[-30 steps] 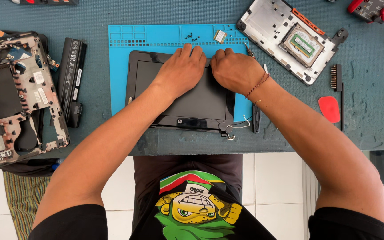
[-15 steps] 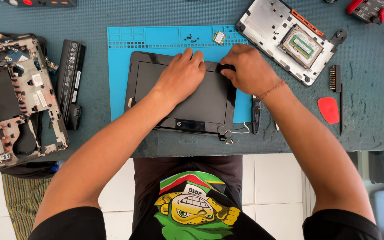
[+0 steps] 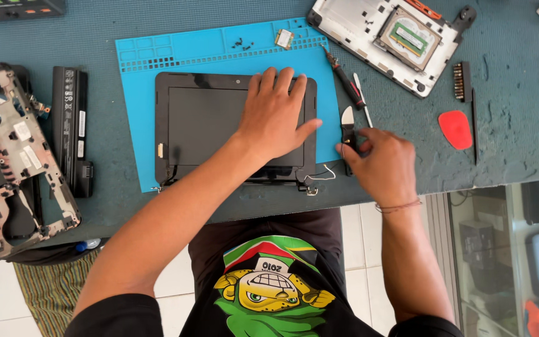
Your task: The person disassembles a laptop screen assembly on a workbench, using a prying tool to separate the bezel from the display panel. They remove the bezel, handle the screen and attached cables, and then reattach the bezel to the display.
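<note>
A black laptop screen panel [image 3: 201, 125] lies flat on a blue work mat [image 3: 138, 93]. My left hand [image 3: 276, 115] presses flat on the panel's right half, fingers spread toward its top edge. My right hand [image 3: 378, 165] is off the panel, just right of the mat's edge. Its fingertips pinch the lower end of a short black pry tool [image 3: 347, 122] with a pale flat tip, which rests on the table. Loose thin wires [image 3: 320, 175] trail from the panel's lower right hinge corner.
A red-handled screwdriver [image 3: 346, 80] and a white stick tool [image 3: 362, 100] lie just beyond the pry tool. Around them are a red pick [image 3: 455, 129], a bit strip [image 3: 461, 81], a grey laptop base [image 3: 357, 25] far right, a battery [image 3: 70, 125], and a stripped chassis [image 3: 7, 162] left.
My right hand left the panel's top right corner and moved right and toward me onto the pry tool. My left hand shifted right across the panel.
</note>
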